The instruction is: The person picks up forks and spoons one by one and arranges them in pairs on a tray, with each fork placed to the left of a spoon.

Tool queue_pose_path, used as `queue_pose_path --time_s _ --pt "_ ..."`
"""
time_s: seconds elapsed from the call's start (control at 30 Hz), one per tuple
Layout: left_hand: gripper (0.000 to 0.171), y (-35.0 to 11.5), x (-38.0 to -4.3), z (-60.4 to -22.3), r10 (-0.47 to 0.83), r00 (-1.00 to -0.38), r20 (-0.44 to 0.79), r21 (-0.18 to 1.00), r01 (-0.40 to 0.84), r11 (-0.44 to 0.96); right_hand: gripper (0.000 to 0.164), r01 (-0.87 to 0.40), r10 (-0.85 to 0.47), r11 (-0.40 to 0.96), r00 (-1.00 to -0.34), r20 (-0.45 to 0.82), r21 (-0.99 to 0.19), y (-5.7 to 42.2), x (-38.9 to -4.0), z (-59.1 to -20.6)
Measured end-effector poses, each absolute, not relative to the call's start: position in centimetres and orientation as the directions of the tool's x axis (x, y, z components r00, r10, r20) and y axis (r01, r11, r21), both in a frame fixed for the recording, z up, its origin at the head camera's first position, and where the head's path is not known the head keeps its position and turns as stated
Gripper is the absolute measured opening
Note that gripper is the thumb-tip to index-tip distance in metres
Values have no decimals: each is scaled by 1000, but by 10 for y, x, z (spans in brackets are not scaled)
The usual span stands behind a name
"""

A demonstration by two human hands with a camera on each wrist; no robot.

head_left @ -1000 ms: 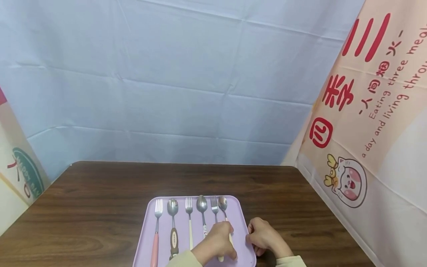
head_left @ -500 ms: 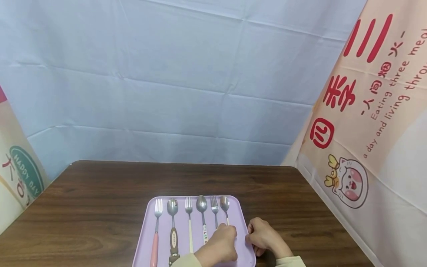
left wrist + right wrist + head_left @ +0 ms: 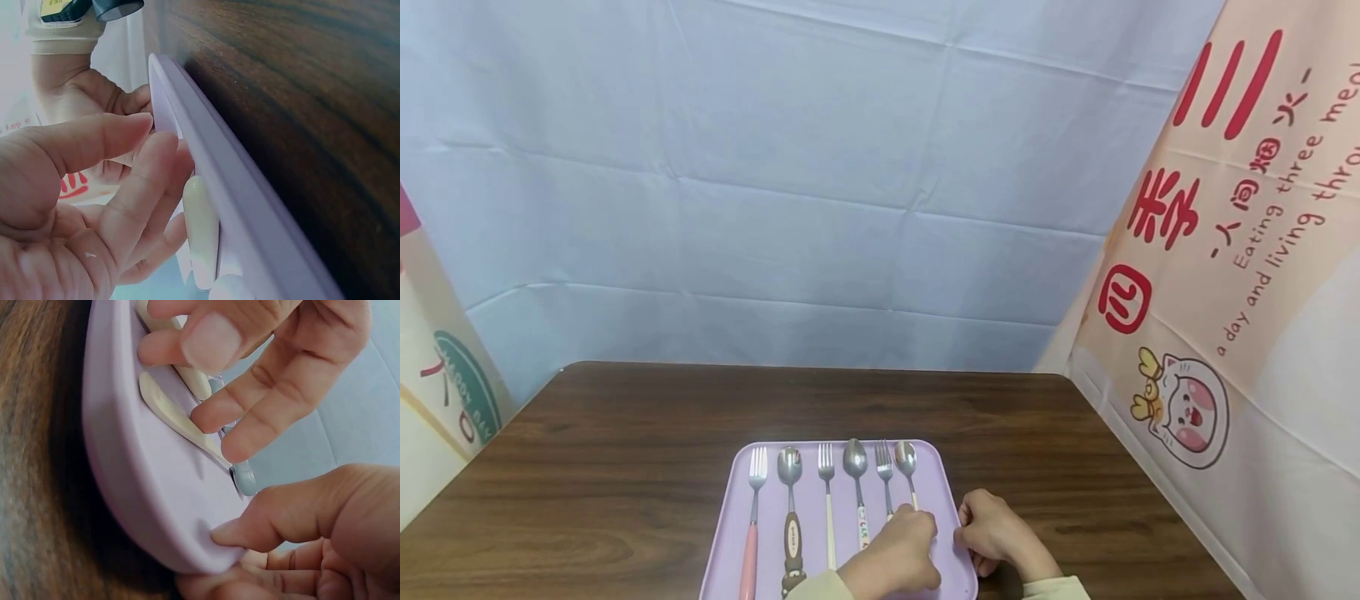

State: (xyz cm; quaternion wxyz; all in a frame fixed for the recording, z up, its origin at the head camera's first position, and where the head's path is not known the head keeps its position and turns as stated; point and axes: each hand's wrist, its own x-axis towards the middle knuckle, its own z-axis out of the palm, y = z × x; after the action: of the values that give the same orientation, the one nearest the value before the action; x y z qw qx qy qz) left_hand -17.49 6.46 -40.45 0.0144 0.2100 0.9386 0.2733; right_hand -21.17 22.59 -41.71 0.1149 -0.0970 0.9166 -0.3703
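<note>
On a light purple tray [image 3: 936, 492] lies a row of forks and spoons, heads pointing away from me. My left hand [image 3: 895, 554] is over the tray's right part, above the handles of the rightmost spoon [image 3: 906, 458] and the fork [image 3: 883, 462] beside it. In the right wrist view, its fingertips are at the spoon's cream handle [image 3: 172, 419], with the thumb apart from it. Whether they touch is hard to tell. My right hand [image 3: 1000, 533] pinches the tray's right edge, thumb on top and fingers beneath.
Further left on the tray are a pink-handled fork [image 3: 750, 533], a brown-handled spoon [image 3: 792, 533], a cream-handled fork [image 3: 828, 508] and a spoon with a patterned handle [image 3: 857, 483]. The dark wooden table [image 3: 625, 467] meets a pale blue cloth [image 3: 775, 208] behind.
The rightmost spoon's head has shifted slightly right, and its handle lies straighter beside the fork. My left hand has moved a little right with it. The right hand has stayed at the tray edge.
</note>
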Motion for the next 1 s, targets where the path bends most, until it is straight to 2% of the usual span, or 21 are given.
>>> queue_pose_path --time_s 0.6,1.0 --pt "12 65 -175 -404 410 -910 56 510 379 772 14 -98 -263 703 -956 -130 -704 225 -212 -419" --pt "19 64 -173 -405 421 -903 79 505 401 764 13 -95 -259 705 -957 -131 -703 225 -211 -418"
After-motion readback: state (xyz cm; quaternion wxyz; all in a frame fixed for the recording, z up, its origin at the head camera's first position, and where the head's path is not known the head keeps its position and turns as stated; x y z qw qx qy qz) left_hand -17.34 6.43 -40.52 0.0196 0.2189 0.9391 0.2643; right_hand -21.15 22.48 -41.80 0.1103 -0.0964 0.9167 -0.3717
